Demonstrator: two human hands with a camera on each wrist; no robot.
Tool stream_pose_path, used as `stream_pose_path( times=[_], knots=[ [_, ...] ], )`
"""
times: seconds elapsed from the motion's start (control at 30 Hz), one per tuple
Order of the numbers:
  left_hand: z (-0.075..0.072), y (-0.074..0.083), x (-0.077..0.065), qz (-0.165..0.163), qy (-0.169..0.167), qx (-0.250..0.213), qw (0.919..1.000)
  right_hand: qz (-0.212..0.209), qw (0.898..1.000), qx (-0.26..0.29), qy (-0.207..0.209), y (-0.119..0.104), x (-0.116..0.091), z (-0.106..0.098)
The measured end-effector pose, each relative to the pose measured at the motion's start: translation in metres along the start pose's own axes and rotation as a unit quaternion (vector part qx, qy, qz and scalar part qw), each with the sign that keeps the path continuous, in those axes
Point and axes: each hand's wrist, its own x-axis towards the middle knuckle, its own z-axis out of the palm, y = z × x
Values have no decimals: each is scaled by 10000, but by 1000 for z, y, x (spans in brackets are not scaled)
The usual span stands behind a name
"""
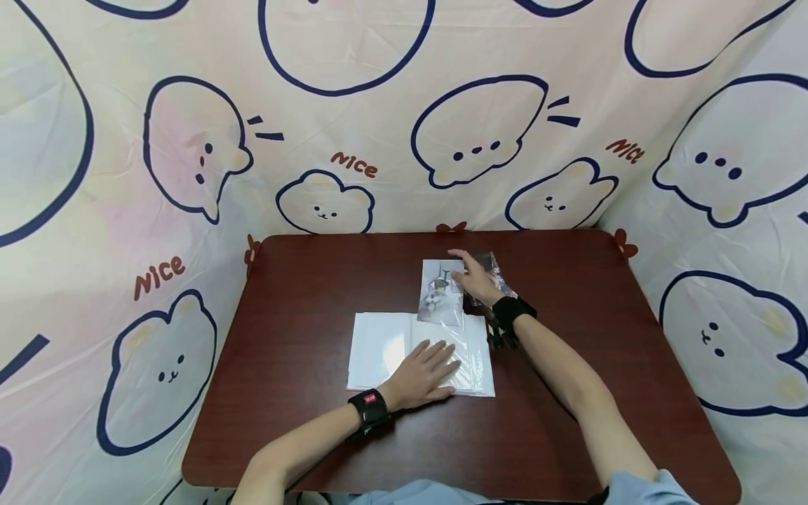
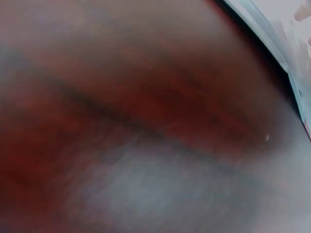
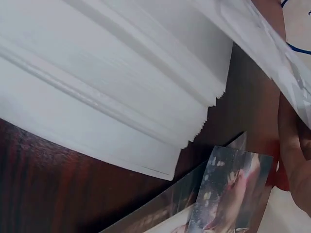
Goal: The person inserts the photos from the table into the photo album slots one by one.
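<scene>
A photo album [image 1: 379, 351] with white pages and clear sleeves lies spread on the table. My left hand [image 1: 418, 379] rests flat on its right page, fingers spread. A pale photo print [image 1: 435, 298] with a grey figure stands out beyond the top of that page, its lower end overlapping the sleeve. By its upper right edge, my right hand [image 1: 477, 284] holds the print between thumb and fingers. In the right wrist view, the album's layered page edges [image 3: 121, 92] fill the left, and fingers [image 3: 294, 162] show under a pale glossy sheet [image 3: 252, 43]. The left wrist view is mostly blurred.
Dark glossy photos [image 1: 489, 265] lie partly under the right hand; the right wrist view shows them overlapping [image 3: 226, 189]. The brown table [image 1: 303, 435] has rounded corners. A patterned cloth [image 1: 391, 126] hangs behind it. Black bands with cables circle both wrists.
</scene>
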Motion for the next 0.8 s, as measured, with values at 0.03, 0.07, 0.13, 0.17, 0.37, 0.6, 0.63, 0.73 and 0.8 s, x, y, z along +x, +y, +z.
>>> stream_pose_path(
  times=[0.03, 0.07, 0.13, 0.17, 0.37, 0.6, 0.63, 0.73, 0.8],
  knots=[
    [0, 1, -2, 40, 53, 26, 10000, -20, 9999, -151, -19, -10, -2, 1],
    [1, 2, -3, 61, 95, 34, 9999, -3, 9997, -242, -51, -18, -5, 1],
    [1, 2, -6, 91, 170, -2, 9998, 34, 9992, -367, -131, -26, -7, 2],
    [2, 1, -7, 111, 189, -40, 9998, 51, 9993, -329, -162, -29, -8, 3],
    [3, 0, -14, 233, 216, -191, 9993, 165, 9987, -341, -353, -15, -8, 6],
    [2, 1, -15, 173, 153, 40, 9997, 416, 9966, -117, -702, -4, -15, 10],
    [2, 1, -15, 164, 156, 80, 9997, 411, 9961, -91, -771, -3, -17, 11],
    [2, 1, -15, 145, 161, 127, 9997, 392, 9951, -9, -910, 0, -22, 14],
    [1, 2, -15, 131, 163, 112, 9997, 394, 9945, 19, -971, 1, -25, 15]
  ],
)
